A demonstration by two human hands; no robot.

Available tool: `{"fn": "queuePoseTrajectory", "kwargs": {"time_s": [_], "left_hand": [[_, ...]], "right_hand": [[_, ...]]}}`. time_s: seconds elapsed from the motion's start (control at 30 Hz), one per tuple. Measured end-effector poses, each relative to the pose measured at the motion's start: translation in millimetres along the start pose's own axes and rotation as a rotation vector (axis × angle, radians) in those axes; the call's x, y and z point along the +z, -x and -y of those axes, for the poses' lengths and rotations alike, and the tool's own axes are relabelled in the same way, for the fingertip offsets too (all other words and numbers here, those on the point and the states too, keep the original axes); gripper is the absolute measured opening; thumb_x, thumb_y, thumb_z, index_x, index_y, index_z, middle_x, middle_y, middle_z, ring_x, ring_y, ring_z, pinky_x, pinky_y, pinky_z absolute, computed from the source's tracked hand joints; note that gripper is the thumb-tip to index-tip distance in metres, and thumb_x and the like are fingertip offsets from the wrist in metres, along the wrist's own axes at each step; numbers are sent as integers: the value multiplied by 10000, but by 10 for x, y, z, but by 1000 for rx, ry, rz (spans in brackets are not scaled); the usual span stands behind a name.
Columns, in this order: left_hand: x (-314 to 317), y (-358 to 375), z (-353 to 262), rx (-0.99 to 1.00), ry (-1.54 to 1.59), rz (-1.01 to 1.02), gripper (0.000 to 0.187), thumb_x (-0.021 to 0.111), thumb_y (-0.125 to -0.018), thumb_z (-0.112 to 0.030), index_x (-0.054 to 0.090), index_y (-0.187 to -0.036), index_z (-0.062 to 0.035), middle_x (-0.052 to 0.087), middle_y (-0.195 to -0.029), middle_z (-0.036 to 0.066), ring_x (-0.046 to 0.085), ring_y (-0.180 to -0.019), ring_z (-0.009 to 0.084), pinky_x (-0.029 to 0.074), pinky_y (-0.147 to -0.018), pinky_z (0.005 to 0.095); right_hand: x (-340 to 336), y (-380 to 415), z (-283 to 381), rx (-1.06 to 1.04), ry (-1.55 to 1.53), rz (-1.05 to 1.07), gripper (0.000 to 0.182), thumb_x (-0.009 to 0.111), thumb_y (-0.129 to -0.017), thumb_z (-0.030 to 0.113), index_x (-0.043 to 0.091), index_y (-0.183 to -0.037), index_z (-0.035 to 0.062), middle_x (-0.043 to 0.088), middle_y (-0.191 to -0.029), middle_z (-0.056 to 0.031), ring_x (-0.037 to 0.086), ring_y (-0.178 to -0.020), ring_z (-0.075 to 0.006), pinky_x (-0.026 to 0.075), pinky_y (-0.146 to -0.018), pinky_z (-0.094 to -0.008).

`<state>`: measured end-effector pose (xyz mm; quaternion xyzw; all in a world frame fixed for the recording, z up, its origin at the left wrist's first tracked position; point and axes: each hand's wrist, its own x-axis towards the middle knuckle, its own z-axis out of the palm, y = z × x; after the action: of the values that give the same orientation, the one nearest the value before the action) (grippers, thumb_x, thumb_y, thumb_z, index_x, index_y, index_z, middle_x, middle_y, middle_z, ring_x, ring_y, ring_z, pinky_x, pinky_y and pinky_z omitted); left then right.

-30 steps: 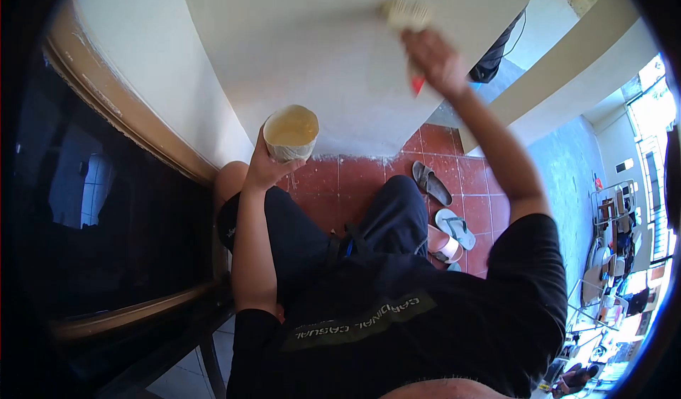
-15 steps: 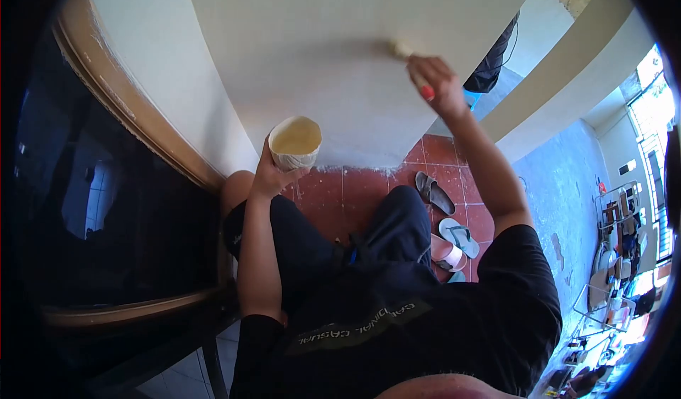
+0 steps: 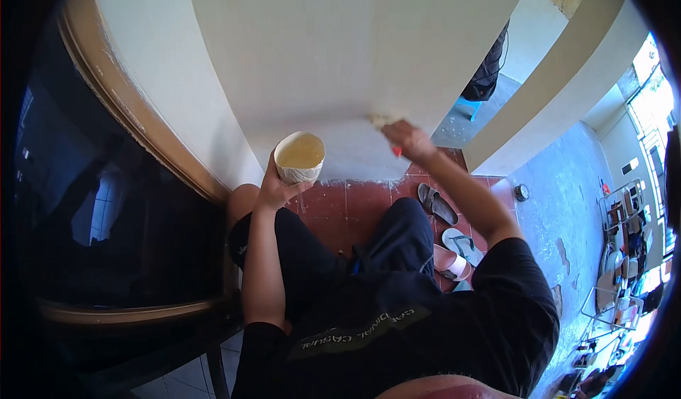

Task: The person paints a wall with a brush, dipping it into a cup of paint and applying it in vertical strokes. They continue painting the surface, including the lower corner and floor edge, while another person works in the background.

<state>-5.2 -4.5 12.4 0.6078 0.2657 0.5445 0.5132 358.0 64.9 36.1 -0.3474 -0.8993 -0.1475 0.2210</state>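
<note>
Pale wall, the probable brush now lower.

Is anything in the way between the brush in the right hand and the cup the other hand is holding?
Nothing visible is. The right hand has the brush at the wall, and the left hand holds the cup with its open top uncovered. Only wall shows behind the gap.

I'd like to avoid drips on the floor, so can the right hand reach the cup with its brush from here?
Probably yes: the right hand holds the brush near the cup, whose open top is uncovered, and nothing shows between them.
</note>
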Motion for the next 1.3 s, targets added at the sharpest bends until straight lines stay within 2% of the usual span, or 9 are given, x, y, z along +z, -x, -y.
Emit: {"fn": "queuePoseTrajectory", "kwargs": {"time_s": [0.33,0.37,0.5,0.7,0.8,0.87,0.97,1.1,1.3], "left_hand": [[-11,-2,49,-13,-7,6,869,830,-648,-78,317,-1348,-30,488,-1272,94,502,-1177,209,424,-993,360],[-17,3,73,-16,-12,13,869,830,-648,-78,317,-1348,-30,488,-1272,94,502,-1177,209,424,-993,360],[-24,24,112,-58,28,1,858,825,-648,-65,322,-1343,-31,497,-1254,94,504,-1172,204,427,-992,361],[-17,-15,58,6,-11,-10,886,835,-639,-72,312,-1353,-31,500,-1253,93,501,-1176,209,419,-998,359],[14,18,41,-9,21,-35,882,851,-625,-105,336,-1338,-27,512,-1250,90,511,-1169,212,416,-994,361],[-1,25,58,-2,-24,-58,868,859,-611,-121,363,-1318,-27,525,-1238,84,519,-1160,214,417,-987,364],[-52,40,85,21,-29,-13,959,855,-619,-95,280,-1385,-29,480,-1298,106,481,-1210,226,391,-1022,369],[22,38,-76,53,57,5,902,817,-649,-66,277,-1370,-28,483,-1268,118,514,-1160,238,515,-903,379],[-6,9,-23,84,7,13,881,815,-655,-72,289,-1361,-29,484,-1267,119,512,-1163,235,503,-916,380]], "right_hand": [[-2448,-1649,-687,-4,381,-513,249,651,-823,196,654,-1066,142,662,-999,-74,633,-886,-261,530,-762,-348],[-2913,-1966,-232,-317,440,-697,143,677,-805,12,639,-941,-10,680,-945,-130,662,-846,-273,546,-716,-361],[-3236,-2194,-183,-375,566,-765,143,671,-811,42,648,-949,17,673,-954,-111,657,-847,-269,540,-717,-353],[-1728,-1463,-319,-302,677,-234,478,612,-764,87,553,-1237,116,593,-1208,-28,585,-1079,-183,515,-873,-302],[-714,-856,-33,-359,279,-152,259,623,-775,181,598,-1023,108,601,-963,-39,615,-835,-200,540,-676,-349],[-527,-665,182,-84,96,317,125,544,-839,192,587,-946,142,626,-896,-62,642,-876,-251,546,-675,-385],[-858,-967,71,95,106,455,160,524,-862,185,611,-993,158,652,-973,-79,638,-954,-285,541,-729,-432],[-2257,-1802,-186,296,53,102,203,634,-844,227,653,-1039,173,680,-978,-70,644,-921,-275,519,-816,-376],[-3883,-2501,-264,-89,361,-647,219,700,-817,157,676,-1032,121,695,-951,-74,679,-811,-259,552,-728,-326]]}}
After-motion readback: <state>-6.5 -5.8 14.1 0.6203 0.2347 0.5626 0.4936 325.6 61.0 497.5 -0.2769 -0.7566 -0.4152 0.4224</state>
